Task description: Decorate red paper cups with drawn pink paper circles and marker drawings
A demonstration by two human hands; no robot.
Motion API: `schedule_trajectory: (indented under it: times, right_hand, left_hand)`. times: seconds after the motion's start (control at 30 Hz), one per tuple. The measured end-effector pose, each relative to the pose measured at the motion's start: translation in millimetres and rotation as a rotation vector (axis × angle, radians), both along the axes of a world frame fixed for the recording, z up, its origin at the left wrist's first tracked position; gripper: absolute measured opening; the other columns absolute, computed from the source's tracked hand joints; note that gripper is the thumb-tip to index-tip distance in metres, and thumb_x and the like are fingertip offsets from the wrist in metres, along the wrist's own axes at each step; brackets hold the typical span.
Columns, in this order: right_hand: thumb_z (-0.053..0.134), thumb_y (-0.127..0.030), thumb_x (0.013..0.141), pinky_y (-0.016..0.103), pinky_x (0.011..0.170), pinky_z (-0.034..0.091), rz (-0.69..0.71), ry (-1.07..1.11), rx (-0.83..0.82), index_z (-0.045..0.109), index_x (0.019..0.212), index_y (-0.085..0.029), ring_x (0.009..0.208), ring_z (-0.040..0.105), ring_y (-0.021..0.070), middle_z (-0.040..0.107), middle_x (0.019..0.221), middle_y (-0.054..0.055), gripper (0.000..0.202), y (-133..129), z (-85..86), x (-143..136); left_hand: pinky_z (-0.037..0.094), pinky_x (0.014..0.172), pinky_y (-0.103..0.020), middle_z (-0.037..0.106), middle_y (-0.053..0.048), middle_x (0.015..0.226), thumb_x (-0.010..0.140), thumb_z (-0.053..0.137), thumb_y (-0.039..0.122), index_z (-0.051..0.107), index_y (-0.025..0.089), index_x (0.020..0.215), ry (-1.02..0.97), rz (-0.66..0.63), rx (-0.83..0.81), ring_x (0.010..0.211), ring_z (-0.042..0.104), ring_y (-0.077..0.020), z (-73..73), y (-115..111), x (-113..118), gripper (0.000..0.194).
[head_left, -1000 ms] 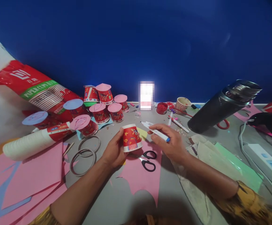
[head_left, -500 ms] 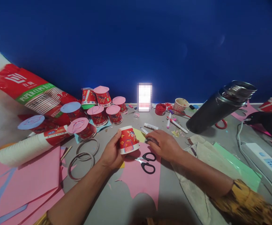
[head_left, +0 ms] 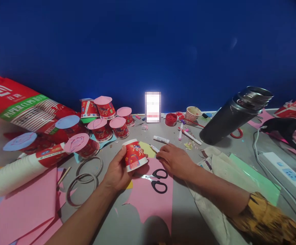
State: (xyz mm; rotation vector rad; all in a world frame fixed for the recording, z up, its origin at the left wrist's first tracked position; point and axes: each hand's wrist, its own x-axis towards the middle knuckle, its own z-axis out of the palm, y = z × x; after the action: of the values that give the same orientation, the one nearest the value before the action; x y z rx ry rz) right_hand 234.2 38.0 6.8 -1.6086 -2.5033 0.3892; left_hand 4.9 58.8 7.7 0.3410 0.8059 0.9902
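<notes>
My left hand (head_left: 118, 168) is wrapped round a red patterned paper cup (head_left: 134, 153), which is tilted and has its wide white rim facing down. To the right, my right hand (head_left: 175, 161) has its fingers bent round a white marker (head_left: 154, 148) whose tip points to the upper left. Black-handled scissors (head_left: 156, 178) lie between and below the hands on a cut pink sheet (head_left: 155, 204). A yellow paper piece (head_left: 146, 149) shows behind the cup. A second, capped marker (head_left: 161, 139) lies just beyond my right hand.
Several paper-topped cups (head_left: 103, 109) stand at the back left beside a cup bag (head_left: 30, 109) and a white cup stack (head_left: 15, 173). Tape rings (head_left: 81, 190) lie left. A dark flask (head_left: 236, 115), cloth (head_left: 214, 190) and power strip (head_left: 288, 177) are right.
The whole view has shifted a little, moving the left-side objects further left. The cup in my left hand is tilted more. My right hand's fingers have drawn closer round the marker.
</notes>
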Motion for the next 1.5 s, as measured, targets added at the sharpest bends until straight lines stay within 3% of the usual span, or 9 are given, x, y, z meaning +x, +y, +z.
schedule_trajectory:
  times: [0.23, 0.47, 0.77, 0.93, 1.03, 1.13, 1.3, 1.5]
  right_hand:
    - [0.055, -0.022, 0.105, 0.036, 0.092, 0.051, 0.010, -0.008, -0.026, 0.077, 0.117, -0.021, 0.115, 0.060, 0.0260, 0.071, 0.120, 0.011, 0.025, 1, 0.8, 0]
    - [0.054, -0.024, 0.106, 0.038, 0.092, 0.052, 0.019, -0.056, -0.028, 0.076, 0.115, -0.020, 0.115, 0.060, 0.0271, 0.070, 0.121, 0.012, 0.025, 0, 1.0, -1]
    - [0.052, -0.025, 0.107, 0.037, 0.088, 0.052, 0.082, -0.114, 0.033, 0.074, 0.112, -0.019, 0.112, 0.059, 0.0277, 0.069, 0.117, 0.012, 0.024, 2, -6.2, 1]
    - [0.054, -0.026, 0.106, 0.035, 0.084, 0.052, 0.106, -0.110, 0.051, 0.074, 0.111, -0.020, 0.109, 0.059, 0.0264, 0.068, 0.117, 0.012, 0.021, 5, -8.1, 3]
    - [0.055, -0.026, 0.106, 0.035, 0.084, 0.053, 0.111, -0.110, 0.049, 0.073, 0.111, -0.020, 0.109, 0.059, 0.0260, 0.068, 0.118, 0.012, 0.020, 7, -8.0, 4]
    - [0.055, -0.026, 0.106, 0.036, 0.084, 0.054, 0.112, -0.107, 0.050, 0.073, 0.112, -0.020, 0.109, 0.059, 0.0266, 0.067, 0.118, 0.012, 0.020, 8, -7.7, 4]
    - [0.057, -0.028, 0.105, 0.038, 0.086, 0.054, 0.118, -0.092, 0.038, 0.073, 0.113, -0.020, 0.110, 0.059, 0.0274, 0.067, 0.119, 0.011, 0.020, 7, -6.3, 6]
    - [0.058, -0.027, 0.104, 0.038, 0.088, 0.054, 0.123, -0.053, 0.031, 0.073, 0.113, -0.019, 0.109, 0.059, 0.0266, 0.067, 0.117, 0.011, 0.018, 8, -7.9, 9]
  left_hand:
    - [0.067, 0.079, -0.049, 0.079, -0.017, 0.102, 0.099, 0.058, 0.037, 0.064, 0.011, 0.132, 0.023, 0.041, -0.028, 0.086, 0.079, -0.0317, 4.3, 0, 2, 0.043]
    - [0.066, 0.086, -0.044, 0.079, -0.016, 0.106, 0.100, 0.056, 0.033, 0.063, 0.010, 0.135, -0.017, 0.092, -0.059, 0.089, 0.079, -0.0272, 4.9, 0, 3, 0.042]
    - [0.064, 0.076, -0.052, 0.077, -0.015, 0.101, 0.098, 0.058, 0.047, 0.059, 0.013, 0.137, -0.136, -0.052, -0.027, 0.084, 0.077, -0.0327, 1.8, 3, -4, 0.052]
    - [0.062, 0.085, -0.055, 0.078, -0.016, 0.105, 0.096, 0.062, 0.049, 0.060, 0.014, 0.137, -0.135, -0.040, -0.006, 0.089, 0.078, -0.0336, 0.5, 4, -9, 0.054]
    - [0.060, 0.090, -0.064, 0.079, -0.019, 0.112, 0.093, 0.066, 0.050, 0.059, 0.017, 0.138, -0.112, -0.046, -0.010, 0.098, 0.078, -0.0395, -3.0, 5, -14, 0.056]
    - [0.057, 0.095, -0.070, 0.079, -0.022, 0.115, 0.088, 0.071, 0.054, 0.056, 0.017, 0.141, -0.087, -0.070, 0.018, 0.104, 0.077, -0.0446, -6.9, 6, -15, 0.067]
    - [0.059, 0.092, -0.066, 0.078, -0.022, 0.116, 0.075, 0.084, 0.057, 0.041, 0.020, 0.155, -0.011, -0.105, 0.151, 0.106, 0.075, -0.0472, -8.7, 3, -13, 0.098]
    - [0.057, 0.097, -0.062, 0.078, -0.019, 0.121, 0.072, 0.091, 0.039, 0.026, 0.033, 0.161, 0.055, -0.347, 0.260, 0.110, 0.075, -0.0436, -8.6, -3, -17, 0.110]
